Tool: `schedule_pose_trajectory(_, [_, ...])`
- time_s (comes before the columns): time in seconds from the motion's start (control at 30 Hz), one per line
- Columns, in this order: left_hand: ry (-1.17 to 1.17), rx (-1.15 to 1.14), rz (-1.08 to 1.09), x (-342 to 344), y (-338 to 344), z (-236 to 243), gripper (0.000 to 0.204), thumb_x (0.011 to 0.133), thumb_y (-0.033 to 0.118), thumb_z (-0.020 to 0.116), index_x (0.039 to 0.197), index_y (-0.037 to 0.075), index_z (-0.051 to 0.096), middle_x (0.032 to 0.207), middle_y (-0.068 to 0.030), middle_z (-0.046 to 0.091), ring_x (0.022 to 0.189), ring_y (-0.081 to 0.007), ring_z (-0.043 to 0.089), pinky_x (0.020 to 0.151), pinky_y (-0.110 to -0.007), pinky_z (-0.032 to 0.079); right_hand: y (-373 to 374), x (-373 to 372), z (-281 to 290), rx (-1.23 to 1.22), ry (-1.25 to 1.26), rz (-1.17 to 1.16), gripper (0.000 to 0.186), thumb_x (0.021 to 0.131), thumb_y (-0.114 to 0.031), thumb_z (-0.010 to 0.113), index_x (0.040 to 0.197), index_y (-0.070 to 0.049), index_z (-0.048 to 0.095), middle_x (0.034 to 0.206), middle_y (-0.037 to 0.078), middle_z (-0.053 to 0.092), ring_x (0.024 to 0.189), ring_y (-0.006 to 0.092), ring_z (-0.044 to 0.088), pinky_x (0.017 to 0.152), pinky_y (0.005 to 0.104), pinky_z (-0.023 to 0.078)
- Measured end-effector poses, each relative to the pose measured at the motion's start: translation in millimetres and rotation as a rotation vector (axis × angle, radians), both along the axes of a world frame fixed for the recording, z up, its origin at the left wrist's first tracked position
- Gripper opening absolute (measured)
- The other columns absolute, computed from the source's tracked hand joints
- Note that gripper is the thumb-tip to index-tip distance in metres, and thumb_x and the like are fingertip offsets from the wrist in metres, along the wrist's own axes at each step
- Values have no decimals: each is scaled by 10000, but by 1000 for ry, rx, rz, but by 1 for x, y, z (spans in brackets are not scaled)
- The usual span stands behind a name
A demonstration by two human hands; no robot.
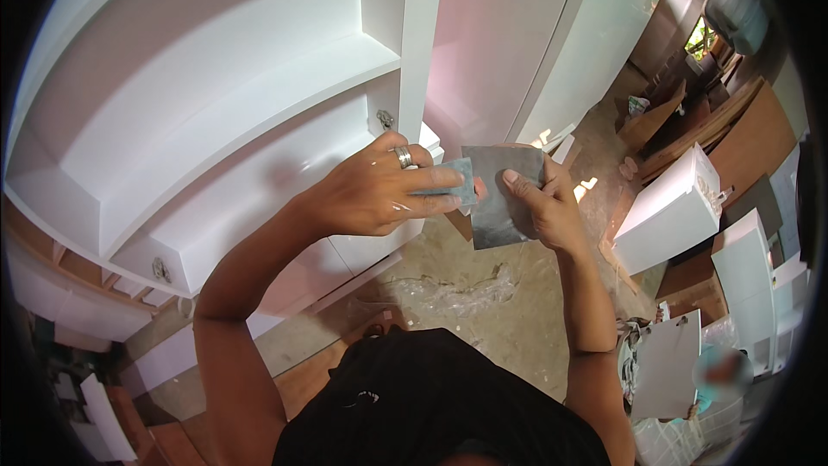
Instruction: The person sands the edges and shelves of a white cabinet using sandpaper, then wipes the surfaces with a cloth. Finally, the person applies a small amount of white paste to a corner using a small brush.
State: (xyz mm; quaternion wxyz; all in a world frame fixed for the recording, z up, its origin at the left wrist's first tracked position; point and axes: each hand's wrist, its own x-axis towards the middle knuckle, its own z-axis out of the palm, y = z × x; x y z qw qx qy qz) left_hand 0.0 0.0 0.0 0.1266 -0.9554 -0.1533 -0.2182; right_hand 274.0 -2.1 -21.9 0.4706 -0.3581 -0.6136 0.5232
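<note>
My left hand (397,185), a ring on one finger, grips a small teal-grey rectangular piece (462,171), perhaps a putty spreader. My right hand (543,203) holds a larger dark grey flat square plate (496,224), thumb on its face. A small pink patch, like paste, shows on the plate beside the small piece's edge; whether the two pieces touch I cannot tell. Both hands are raised in front of a white cabinet (241,129) with open shelves and metal hinges.
Tall pink-tinted and white doors (496,34) rise ahead. On the right, white boxes (660,207) and brown boards (759,147) lean together. A co-worker (707,401) in teal holds a white panel (664,362) at lower right. Crumpled plastic (457,293) lies on the concrete floor.
</note>
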Motion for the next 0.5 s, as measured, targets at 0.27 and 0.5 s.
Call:
schedule_pose_trajectory(0.27, [-375, 10, 256, 14, 14, -18, 361, 823, 74, 632, 1175, 140, 676, 1285, -54, 599, 1003, -216, 615, 835, -364, 450, -3, 28, -4, -12, 282, -159, 339, 909, -67, 631, 1212, 61, 547, 1032, 85, 646, 933, 145, 612, 861, 299, 493])
schedule_pose_trajectory(0.5, [-1539, -98, 364, 101, 78, 30, 414, 971, 70, 440, 1368, -43, 472, 1303, -207, 558, 1202, -319, 561, 1008, -378, 423, -12, 51, -47, -139, 327, -233, 319, 896, -47, 630, 1187, 49, 543, 1041, 116, 660, 902, 178, 658, 816, 311, 533])
